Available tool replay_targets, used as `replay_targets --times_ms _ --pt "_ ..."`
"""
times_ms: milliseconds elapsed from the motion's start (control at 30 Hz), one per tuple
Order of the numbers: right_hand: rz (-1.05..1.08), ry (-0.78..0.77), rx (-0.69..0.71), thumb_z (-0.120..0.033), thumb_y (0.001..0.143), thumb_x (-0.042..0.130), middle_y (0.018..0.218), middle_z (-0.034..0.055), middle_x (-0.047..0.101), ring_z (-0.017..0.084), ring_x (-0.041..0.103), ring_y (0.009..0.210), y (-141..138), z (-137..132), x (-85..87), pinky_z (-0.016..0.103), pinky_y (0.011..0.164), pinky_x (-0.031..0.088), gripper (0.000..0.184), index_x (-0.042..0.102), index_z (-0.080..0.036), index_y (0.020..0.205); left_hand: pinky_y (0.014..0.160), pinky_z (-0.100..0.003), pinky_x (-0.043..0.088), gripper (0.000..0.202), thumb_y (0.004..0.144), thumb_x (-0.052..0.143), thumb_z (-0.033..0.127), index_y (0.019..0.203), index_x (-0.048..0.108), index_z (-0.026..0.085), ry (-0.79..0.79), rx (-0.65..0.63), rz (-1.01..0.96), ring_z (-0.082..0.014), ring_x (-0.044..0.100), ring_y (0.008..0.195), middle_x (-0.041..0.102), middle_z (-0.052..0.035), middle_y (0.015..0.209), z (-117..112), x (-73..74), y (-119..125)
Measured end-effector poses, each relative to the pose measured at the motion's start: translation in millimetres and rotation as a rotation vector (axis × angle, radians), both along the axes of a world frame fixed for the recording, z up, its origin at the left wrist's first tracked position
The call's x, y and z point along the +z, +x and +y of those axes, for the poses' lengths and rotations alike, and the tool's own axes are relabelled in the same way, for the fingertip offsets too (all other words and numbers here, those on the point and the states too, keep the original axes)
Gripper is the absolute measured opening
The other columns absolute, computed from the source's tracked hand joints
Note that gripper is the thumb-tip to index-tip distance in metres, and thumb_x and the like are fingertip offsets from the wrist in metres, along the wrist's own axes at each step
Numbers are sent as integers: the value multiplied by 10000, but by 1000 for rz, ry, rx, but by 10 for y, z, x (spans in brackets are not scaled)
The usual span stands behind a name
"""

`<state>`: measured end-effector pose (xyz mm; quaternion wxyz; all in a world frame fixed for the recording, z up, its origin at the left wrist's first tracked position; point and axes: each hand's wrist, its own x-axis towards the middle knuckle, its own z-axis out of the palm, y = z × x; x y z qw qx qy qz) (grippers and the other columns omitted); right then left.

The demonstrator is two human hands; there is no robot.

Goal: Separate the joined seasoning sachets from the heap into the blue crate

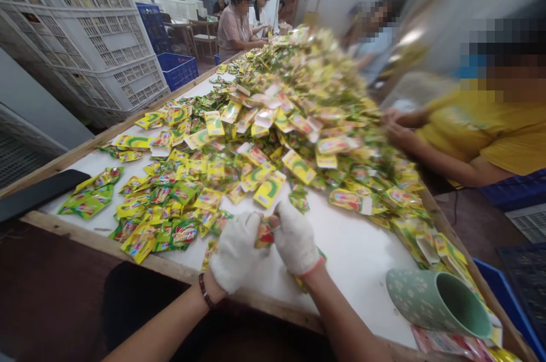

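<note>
My left hand (pixel 239 249), in a white glove, is closed on one side of a small red and yellow packet (pixel 265 235). The other side is pinched by my right hand (pixel 295 238), also gloved in white. Both hands are near the front edge of the white table (pixel 350 259), with the packet partly hidden by the fingers. Left of them lies a cluster of green and yellow packets (pixel 170 208). Beyond, yellow cartons (pixel 270 188) with white flaps lie mixed with more packets in a long heap.
A green patterned cup-shaped container (pixel 413 293) stands or leans at the front right. At the left corner rests a dark flat object (pixel 46 194). White crates (pixel 98 32) are stacked behind the wooden rim. A person in a yellow shirt (pixel 482 128) works on the right; others sit farther back.
</note>
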<state>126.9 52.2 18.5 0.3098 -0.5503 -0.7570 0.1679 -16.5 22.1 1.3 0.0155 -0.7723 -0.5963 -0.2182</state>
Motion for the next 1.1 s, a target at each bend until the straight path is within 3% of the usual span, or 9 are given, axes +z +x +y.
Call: replay_targets --times_ms 133,233,367,467,567,667,800,967,1100 --pt "290 -157 74 -260 851 460 849 48 633 185 600 768 96 -44 45 272 661 459 212 546 -192 1032 740 -390 468 371 714 655 320 1024 538 154 -43 41 60 -274 579 866 601 -88 931 26 1 -55" --pt "408 -276 29 -273 811 517 719 7 579 150 546 652 182 -98 47 245 577 427 92 551 -187 809 748 -406 460 430 689 683 311 1065 537 160 -12 13 122 -284 576 877 603 -96 975 21 19 -118" --pt "368 -260 49 -184 753 511 651 -10 549 138 505 649 200 -150 31 247 601 402 115 529 -187 640 750 -405 454 406 684 693 289 1045 550 171 18 -98 148 -271 577 865 614 -97 994 4 24 -111" --pt "449 -301 26 -224 773 519 669 -1 589 139 522 644 189 -175 59 251 605 423 112 593 -183 700 753 -406 455 425 690 684 280 1072 543 159 13 -64 124 -271 576 861 616 -102 985 3 -2 -94" --pt "578 -455 -55 -325 791 546 689 4 618 114 497 527 180 -224 90 235 495 416 194 649 -177 862 748 -412 462 435 698 673 278 1089 538 145 15 -24 96 -286 578 873 613 -112 980 10 -28 -92" --pt "631 -649 37 -368 795 551 606 -28 584 80 439 396 155 -278 71 208 394 351 235 640 -182 909 753 -413 470 394 725 661 289 1077 545 155 14 -34 37 -280 584 874 613 -106 980 4 -36 -55" --pt "556 -692 141 -346 812 539 454 -77 432 71 398 354 175 -244 24 189 377 311 207 539 -191 675 834 -431 470 441 749 663 353 1122 530 160 -86 -73 -174 -278 573 948 610 -103 1011 -48 -20 32" --pt "359 -432 272 -207 754 528 621 -25 552 128 518 628 287 -125 32 238 597 452 155 566 -187 605 840 -375 482 194 853 479 220 1022 572 198 -465 -119 -649 -208 595 917 638 -52 944 -90 10 15" --pt "384 -483 241 -236 758 538 592 -31 525 118 497 588 297 -150 5 227 555 441 170 562 -189 596 750 -334 518 262 789 587 319 1002 539 173 -732 -87 -1078 -180 623 816 641 -23 861 -62 -10 -91"
